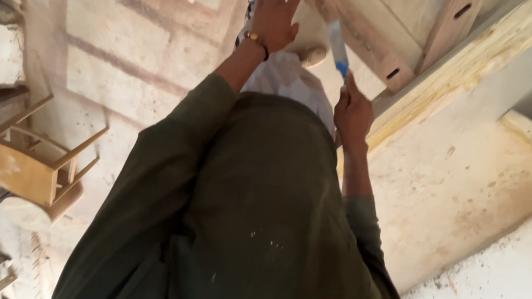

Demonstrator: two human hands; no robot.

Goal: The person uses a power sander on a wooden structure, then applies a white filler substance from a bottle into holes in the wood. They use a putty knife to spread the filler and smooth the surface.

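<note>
A: Step in hand?

B: Judged as tool work on the slotted wooden frame (371, 43), at 12 o'clock in the view. The frame is steadied by the left hand (276, 11), which is laid flat on the wood at 11 o'clock. Its grip is spread, with nothing held. A wristband (256, 39) is noted below it.

A: The other hand?

B: The right hand (353, 113) is seen at 1 o'clock. Its grip is pressed around the lower end of a blue-and-white tool (338, 47). The tool is pointed up toward the frame's edge. Whether its tip is touching the wood cannot be told, and the kind of tool cannot be made out.

A: Surroundings?

B: A white cloth (289, 80) is seen between the hands, below the frame. A pale beam (459, 79) is recorded running toward 2 o'clock. A small wooden chair (34, 169) is seen lying at 9 o'clock, well apart.

A: What is called for by the next move?

B: As a judgement only: firm bracing is needed from the flat hand, and the tool must be kept clear of those spread fingers.
</note>
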